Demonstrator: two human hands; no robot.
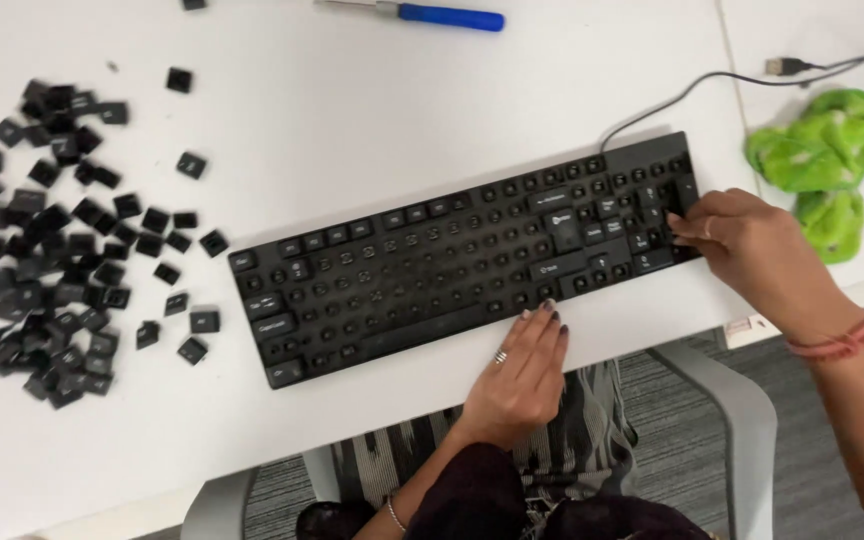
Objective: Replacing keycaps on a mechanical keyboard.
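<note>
A black keyboard (432, 265) lies slanted on the white table (352, 110), most of its keycaps removed and only some caps left at the edges and the right side. My left hand (525, 370) rests flat on the table with its fingertips against the keyboard's front edge. At the keyboard's right end, my right hand (742, 245) has its fingers curled on a keycap, pinching or pressing it. A large heap of loose black keycaps (52, 240) is spread over the table's left side.
A blue-handled tool (422, 14) lies at the table's far edge. The keyboard's cable and plug (784, 67) trail to the back right beside a green cloth (827, 160). Below the table edge are a chair and grey carpet.
</note>
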